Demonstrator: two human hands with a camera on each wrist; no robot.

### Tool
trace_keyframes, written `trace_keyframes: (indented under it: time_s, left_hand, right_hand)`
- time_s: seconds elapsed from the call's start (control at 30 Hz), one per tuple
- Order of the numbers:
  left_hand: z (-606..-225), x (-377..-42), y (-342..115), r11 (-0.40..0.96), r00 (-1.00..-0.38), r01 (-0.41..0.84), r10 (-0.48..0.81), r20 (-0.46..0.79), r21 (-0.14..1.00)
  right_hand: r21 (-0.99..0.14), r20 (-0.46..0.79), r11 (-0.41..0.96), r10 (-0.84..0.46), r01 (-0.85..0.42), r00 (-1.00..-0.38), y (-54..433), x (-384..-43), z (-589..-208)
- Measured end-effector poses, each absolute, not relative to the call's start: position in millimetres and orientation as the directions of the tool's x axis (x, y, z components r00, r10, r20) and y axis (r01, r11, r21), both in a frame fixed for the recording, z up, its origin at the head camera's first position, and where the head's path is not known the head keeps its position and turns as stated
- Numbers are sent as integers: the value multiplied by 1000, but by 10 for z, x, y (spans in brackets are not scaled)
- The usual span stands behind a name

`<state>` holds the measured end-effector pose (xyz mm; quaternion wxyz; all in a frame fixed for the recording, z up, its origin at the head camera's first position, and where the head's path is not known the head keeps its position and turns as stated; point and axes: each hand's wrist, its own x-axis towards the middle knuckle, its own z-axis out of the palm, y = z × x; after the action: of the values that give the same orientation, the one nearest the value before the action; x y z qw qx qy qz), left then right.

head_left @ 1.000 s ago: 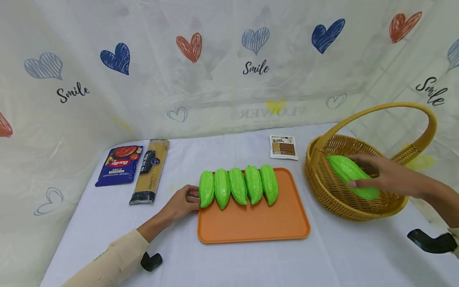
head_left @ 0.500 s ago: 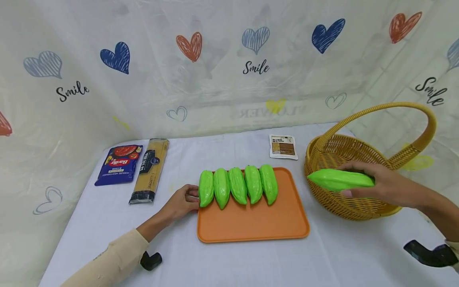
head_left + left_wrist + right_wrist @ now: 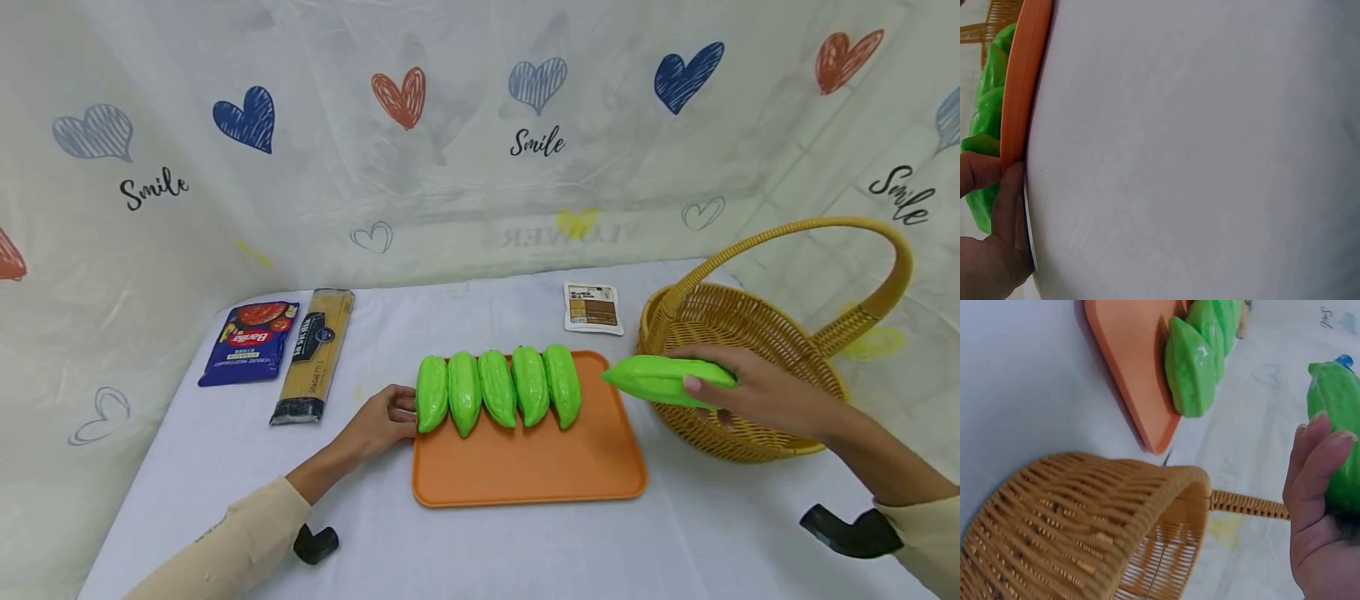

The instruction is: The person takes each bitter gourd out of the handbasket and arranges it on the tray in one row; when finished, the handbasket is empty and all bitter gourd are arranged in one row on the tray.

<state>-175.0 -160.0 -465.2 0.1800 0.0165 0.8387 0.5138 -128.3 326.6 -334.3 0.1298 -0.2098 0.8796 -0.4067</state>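
Note:
In the head view, my right hand (image 3: pixel 761 392) grips a glossy, ridged green bitter melon (image 3: pixel 648 380) in the air, with its pointed end towards the tray. Behind and below that hand stands a wicker basket (image 3: pixel 738 446) with a tall arched handle. Several matching bitter melons (image 3: pixel 497 390) lie side by side along the far half of an orange tray (image 3: pixel 525 468). My left hand (image 3: pixel 384 421) holds the tray's left edge near its far corner. In the left wrist view the thumb and fingers (image 3: pixel 1010 203) pinch the tray's rim (image 3: pixel 1021 81).
Left of the tray lie a blue Barilla packet (image 3: pixel 250 343) and a long spaghetti pack (image 3: pixel 313 358). A small white-and-brown sachet (image 3: pixel 592 308) lies behind the tray, near the basket. A white cloth (image 3: pixel 540 550) covers the table, and a heart-printed curtain (image 3: pixel 465 167) hangs behind.
My right hand has lifted the bitter melon out of the basket and carried it left, past the rim, to the tray's right edge. The left hand stays on the tray.

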Motion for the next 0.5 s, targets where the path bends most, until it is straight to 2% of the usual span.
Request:
trace_keyframes:
  time_s: [0.27, 0.5]
  left_hand:
    - [-4644, -1748, -1592, 481, -936, -160, 203, -287, 862]
    - [-4642, -1745, -1591, 475, -936, -156, 208, -282, 866]
  right_hand:
    - [-771, -177, 617, -447, -159, -877, 3052, -1323, -3329]
    - [-786, -128, 584, -476, -204, -870, 2895, -1368, -3431]
